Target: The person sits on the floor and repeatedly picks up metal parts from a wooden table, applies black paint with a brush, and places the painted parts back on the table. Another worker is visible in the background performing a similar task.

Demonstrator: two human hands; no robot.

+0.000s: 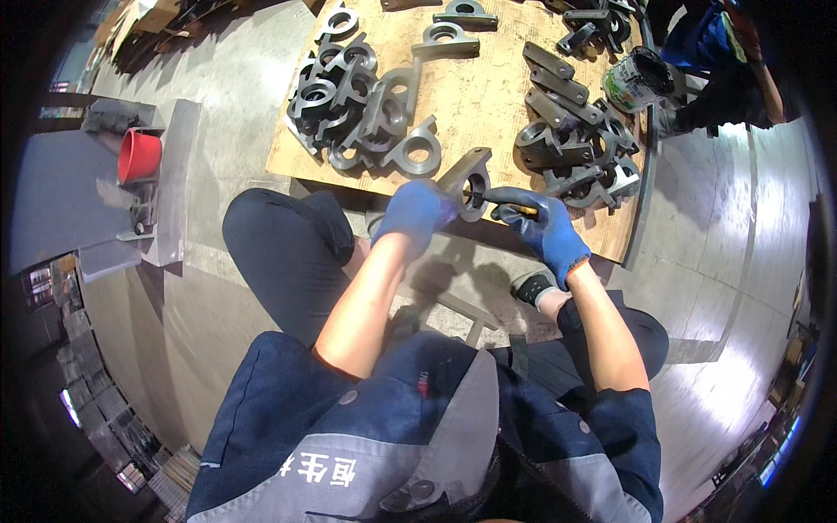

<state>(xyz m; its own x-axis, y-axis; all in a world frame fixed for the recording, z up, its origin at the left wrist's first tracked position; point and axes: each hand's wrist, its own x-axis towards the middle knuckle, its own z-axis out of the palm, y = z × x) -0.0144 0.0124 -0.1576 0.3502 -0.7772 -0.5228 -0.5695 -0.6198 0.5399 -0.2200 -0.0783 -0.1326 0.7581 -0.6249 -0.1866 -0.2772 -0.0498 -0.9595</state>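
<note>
Smooth grey concrete floor (231, 131) spreads under the seated person's dark-trousered left knee (275, 235), and beyond it, toward twelve o'clock, begins a pale wooden tabletop (484, 109). Just short of its near edge, at twelve o'clock, the left hand (414, 213) in a blue glove, partly blurred, is closed on a grey metal bracket (465, 170) with a flat foot and a round ring. This bracket sits at one o'clock, its foot against the left fingers and its ring opening turned toward the right hand (549, 231), also blue-gloved, between two and three o'clock. The right fingers are curled narrowly around a slim tool with a yellow handle (527, 209); its dark tip points at the ring, though contact is hard to tell. Being solid metal, the bracket is probably heavy, rigid and hardly fragile, perhaps slick if oily; the flat foot seems the surest hold, leaving the ring free. Farther out, similar grey brackets (357, 113) heap at eleven o'clock and more dark brackets (580, 139) at two, with a white printed bucket (641, 78) beyond them.
</note>
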